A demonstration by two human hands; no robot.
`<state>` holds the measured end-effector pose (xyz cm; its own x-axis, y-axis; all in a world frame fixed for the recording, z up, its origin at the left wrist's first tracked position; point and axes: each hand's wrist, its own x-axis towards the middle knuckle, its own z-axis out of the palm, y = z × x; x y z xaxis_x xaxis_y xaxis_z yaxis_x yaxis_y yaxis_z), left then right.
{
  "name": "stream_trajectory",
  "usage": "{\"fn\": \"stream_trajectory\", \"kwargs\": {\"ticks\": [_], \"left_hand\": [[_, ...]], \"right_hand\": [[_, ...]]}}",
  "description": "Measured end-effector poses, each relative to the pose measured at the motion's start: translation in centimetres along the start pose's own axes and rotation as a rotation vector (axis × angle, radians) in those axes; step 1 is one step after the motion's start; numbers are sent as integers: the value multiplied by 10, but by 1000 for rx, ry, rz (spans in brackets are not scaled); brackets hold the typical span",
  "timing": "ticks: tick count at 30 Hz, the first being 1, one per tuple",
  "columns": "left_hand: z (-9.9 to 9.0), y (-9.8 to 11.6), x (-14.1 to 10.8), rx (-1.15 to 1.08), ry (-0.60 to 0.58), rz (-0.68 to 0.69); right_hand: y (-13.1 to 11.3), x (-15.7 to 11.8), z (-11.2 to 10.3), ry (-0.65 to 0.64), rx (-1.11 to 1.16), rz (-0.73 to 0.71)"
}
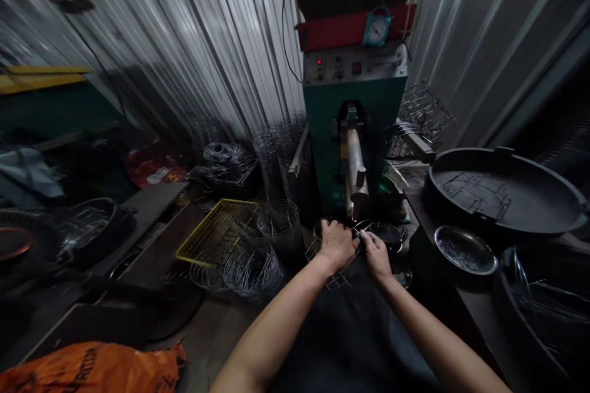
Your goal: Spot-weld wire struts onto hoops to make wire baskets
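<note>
My left hand is closed round a small wire grid, whose thin crossed wires stick out below the palm and to its left. Close on its right, my right hand pinches a thin bent metal wire between thumb and fingers. That wire reaches up toward the lower end of the arms of a green welding machine. My fingers hide where wire and grid meet, so I cannot tell if they touch. Just above both hands is the machine's pale cylindrical electrode arm.
Left of the machine stand a yellow wire basket and rolled wire mesh. To the right are a wide black pan with wire pieces and a metal bowl of short rods. An orange sack lies at lower left.
</note>
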<state>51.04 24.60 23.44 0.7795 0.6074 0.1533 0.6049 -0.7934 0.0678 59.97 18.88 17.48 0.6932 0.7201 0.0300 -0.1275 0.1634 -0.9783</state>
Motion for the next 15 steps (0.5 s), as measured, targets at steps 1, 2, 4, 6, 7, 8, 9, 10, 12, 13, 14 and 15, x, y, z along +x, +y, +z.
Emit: {"fn": "stream_trajectory", "kwargs": {"ticks": [1, 2, 4, 6, 7, 8, 9, 10, 12, 13, 14, 15], "left_hand": [[-1, -1, 3, 4, -4, 1], [-2, -2, 5, 7, -8, 3], [-4, -2, 10, 10, -16, 4], [-6, -2, 14, 14, -27, -4], [-7, -2, 16, 17, -37, -10], [-8, -2, 18, 20, -50, -13], [-9, -2, 20, 23, -62, -16], [-10, -1, 21, 24, -73, -16], [-12, -1, 22, 22, -87, -16], [-12, 0, 22, 21, -91, -17], [-12, 0, 22, 21, -91, -20], [-13, 0, 22, 22, -91, -23]], "right_hand": [[-2, 2, 1, 2, 8, 4], [-4, 4, 2, 4, 17, 8], [-7, 7, 4, 10, 40, 20], [-10, 9, 5, 11, 64, 36], [-11, 10, 5, 10, 76, 48], [-12, 11, 5, 8, 87, 59], [-12, 12, 5, 4, 97, 70], [-12, 12, 5, 1, 103, 78], [-11, 13, 4, -4, 113, 87], [-10, 13, 4, -4, 117, 89], [-9, 13, 3, -6, 122, 91], [-9, 13, 3, -8, 125, 94]]}}
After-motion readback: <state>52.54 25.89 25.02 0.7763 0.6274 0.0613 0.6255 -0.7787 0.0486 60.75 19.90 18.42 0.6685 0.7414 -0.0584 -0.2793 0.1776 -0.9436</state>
